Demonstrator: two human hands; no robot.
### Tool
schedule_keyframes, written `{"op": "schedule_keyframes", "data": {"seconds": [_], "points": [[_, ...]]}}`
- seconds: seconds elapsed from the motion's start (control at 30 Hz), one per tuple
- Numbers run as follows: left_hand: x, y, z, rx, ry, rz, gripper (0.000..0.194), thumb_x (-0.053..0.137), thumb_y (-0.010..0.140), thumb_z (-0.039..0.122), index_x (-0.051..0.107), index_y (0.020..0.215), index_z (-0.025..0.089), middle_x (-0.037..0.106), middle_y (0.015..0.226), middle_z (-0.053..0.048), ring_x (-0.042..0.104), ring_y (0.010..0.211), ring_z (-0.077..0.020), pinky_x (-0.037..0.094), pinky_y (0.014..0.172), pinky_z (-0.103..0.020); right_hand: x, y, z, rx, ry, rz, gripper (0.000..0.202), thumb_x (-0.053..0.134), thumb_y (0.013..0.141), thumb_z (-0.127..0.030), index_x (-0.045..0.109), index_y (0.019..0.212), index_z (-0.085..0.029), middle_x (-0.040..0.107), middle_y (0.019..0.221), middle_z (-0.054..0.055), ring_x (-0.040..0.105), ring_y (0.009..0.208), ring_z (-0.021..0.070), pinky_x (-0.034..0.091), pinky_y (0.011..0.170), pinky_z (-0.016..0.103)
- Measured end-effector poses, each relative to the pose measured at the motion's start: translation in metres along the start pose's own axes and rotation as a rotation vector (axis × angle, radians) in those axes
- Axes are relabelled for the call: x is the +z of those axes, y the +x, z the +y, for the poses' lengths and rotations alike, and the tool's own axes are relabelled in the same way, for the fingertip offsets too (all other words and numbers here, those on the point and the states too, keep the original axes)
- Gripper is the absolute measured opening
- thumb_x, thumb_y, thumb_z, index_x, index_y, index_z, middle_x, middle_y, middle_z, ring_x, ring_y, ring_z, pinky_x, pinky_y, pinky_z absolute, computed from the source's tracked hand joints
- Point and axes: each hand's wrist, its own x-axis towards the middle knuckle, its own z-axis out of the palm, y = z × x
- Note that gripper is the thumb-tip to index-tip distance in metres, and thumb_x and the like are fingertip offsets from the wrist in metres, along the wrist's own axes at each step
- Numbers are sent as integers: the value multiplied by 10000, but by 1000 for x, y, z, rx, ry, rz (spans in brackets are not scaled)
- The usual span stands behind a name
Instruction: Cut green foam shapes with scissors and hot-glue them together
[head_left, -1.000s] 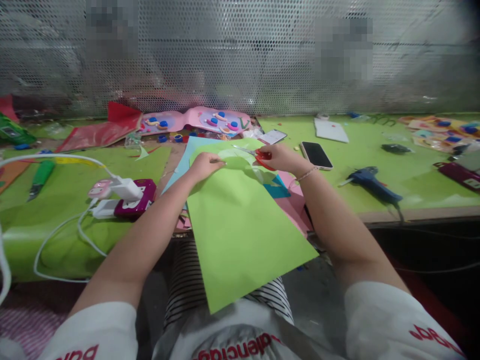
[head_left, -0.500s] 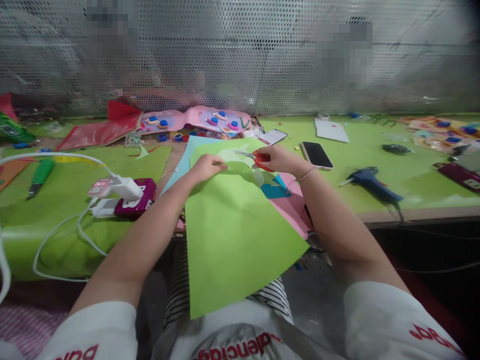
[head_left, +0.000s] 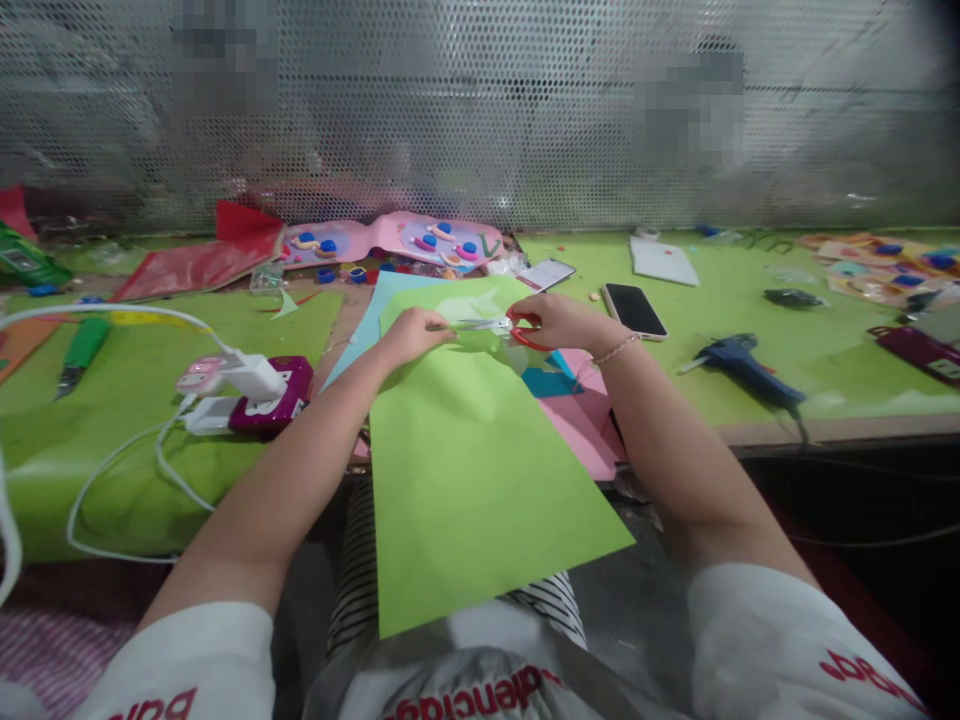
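Note:
A large sheet of light green paper [head_left: 472, 500] hangs from the table over my lap, its far edge pinched between the fingers of my left hand [head_left: 416, 340]. My right hand [head_left: 559, 318] is closed round the red handles of a pair of scissors [head_left: 484, 324]. The silver blades point left, lying at the sheet's far edge close to my left fingertips. Beneath and beyond the hands are more sheets: light blue paper [head_left: 356, 345], a darker blue piece [head_left: 551, 377] and pink paper [head_left: 581, 430].
A purple power strip [head_left: 296, 385] with white chargers is at the left, near a green-handled cutter [head_left: 82, 350]. To the right are a phone [head_left: 634, 308] and a blue glue gun [head_left: 750, 370]. Pink decorated pieces [head_left: 390, 240] lie at the back, before a perforated metal panel [head_left: 465, 120].
The scissors have swung so the blades lie lower and nearer my left fingers. The green sheet's lower right corner has shifted down and slightly right. My left hand has barely moved.

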Motion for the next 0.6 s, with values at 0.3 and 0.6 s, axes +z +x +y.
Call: {"op": "schedule_keyframes", "data": {"seconds": [0.3, 0.6], "points": [[0, 0, 2, -12, -9, 4, 221, 662, 730, 345, 751, 796, 154, 745, 916, -89, 651, 858, -209, 463, 820, -316, -3, -1, -4, 41, -27, -22, 418, 524, 754, -393, 682, 1034, -127, 646, 797, 85, 493, 661, 155, 337, 602, 272], [1, 1, -1, -15, -19, 5, 204, 669, 725, 342, 759, 788, 170, 748, 899, -77, 654, 843, -210, 470, 817, -323, -2, -1, -3, 83, -40, -40, 417, 539, 751, -386, 685, 1058, -144, 644, 793, 71, 483, 648, 146, 325, 574, 261]]}}
